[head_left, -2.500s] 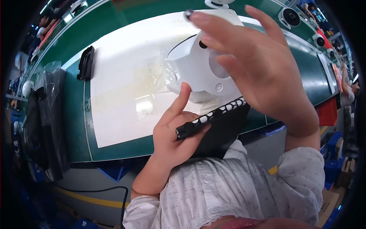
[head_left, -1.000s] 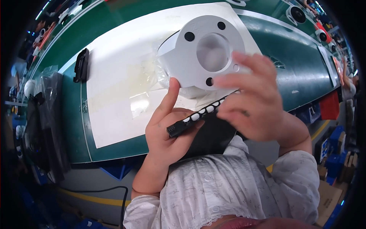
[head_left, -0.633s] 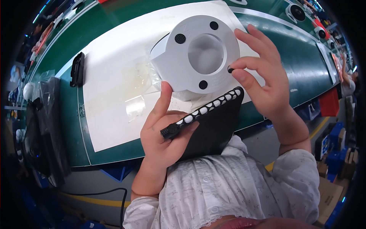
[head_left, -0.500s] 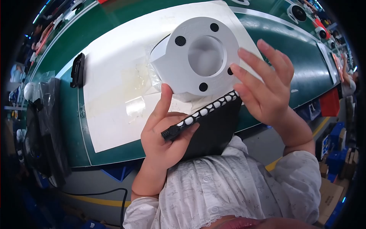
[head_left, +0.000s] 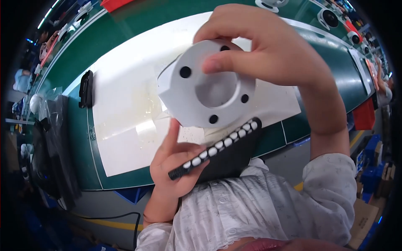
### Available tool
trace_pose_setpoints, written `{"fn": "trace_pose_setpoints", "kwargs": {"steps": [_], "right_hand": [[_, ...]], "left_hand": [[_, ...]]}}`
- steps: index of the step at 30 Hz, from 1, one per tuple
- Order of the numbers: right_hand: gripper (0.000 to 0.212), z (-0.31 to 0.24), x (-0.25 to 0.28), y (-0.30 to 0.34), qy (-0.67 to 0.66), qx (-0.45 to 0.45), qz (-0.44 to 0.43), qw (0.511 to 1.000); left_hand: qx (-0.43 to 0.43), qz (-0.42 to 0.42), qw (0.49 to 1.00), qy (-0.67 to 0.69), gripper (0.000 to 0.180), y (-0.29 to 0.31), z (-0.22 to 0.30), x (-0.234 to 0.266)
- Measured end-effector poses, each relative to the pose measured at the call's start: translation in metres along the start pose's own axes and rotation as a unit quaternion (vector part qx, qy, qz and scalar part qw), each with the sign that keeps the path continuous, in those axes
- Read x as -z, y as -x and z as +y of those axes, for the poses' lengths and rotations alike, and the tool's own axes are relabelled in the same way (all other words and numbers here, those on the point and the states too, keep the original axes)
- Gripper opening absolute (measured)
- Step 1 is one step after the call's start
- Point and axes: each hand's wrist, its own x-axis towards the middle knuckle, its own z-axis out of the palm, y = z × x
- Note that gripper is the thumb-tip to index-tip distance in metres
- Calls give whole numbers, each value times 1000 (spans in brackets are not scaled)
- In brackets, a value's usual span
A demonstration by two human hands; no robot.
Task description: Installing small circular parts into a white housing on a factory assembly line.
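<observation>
Head view's got the right hand (head_left: 272,50) gripping the white housing (head_left: 178,98) upper-middle, left hand (head_left: 169,167) pinching the dotted black sheet (head_left: 216,149) slanting up-right below.

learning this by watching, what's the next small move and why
Perhaps lift the base with the right hand: it grips the far edge, and four black pads show on the base. The left hand is busy holding a black sheet.

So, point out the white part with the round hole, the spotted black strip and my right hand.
White part (head_left: 183,94): head view, its flat face, left side.
Spotted black strip (head_left: 219,145): head view, spotted side, about midway.
Right hand (head_left: 278,52): head view, middle of the hand.
</observation>
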Motion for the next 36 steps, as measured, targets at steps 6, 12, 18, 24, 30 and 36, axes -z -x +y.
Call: {"fn": "trace_pose_setpoints", "kwargs": {"steps": [6,12,18,24,30,36], "right_hand": [[31,54,20,-48,-121,-100,152,976],[9,205,-45,-150,485,-9,316,815],[19,229,-57,-161,409,-166,174,880],[35,263,-15,-92,279,-173,262,907],[60,411,48,12,280,-457,265,802],[28,351,46,20,417,-312,402,754]], "left_hand": [[15,-23,999,21,30,2,1,9],[66,-63,994,57,25,-1,4,11],[91,-80,992,43,27,0,6,12],[70,-98,992,25,25,-6,4,14],[54,-112,992,-5,23,-12,3,8],[40,-97,994,3,19,-9,3,8]]}}
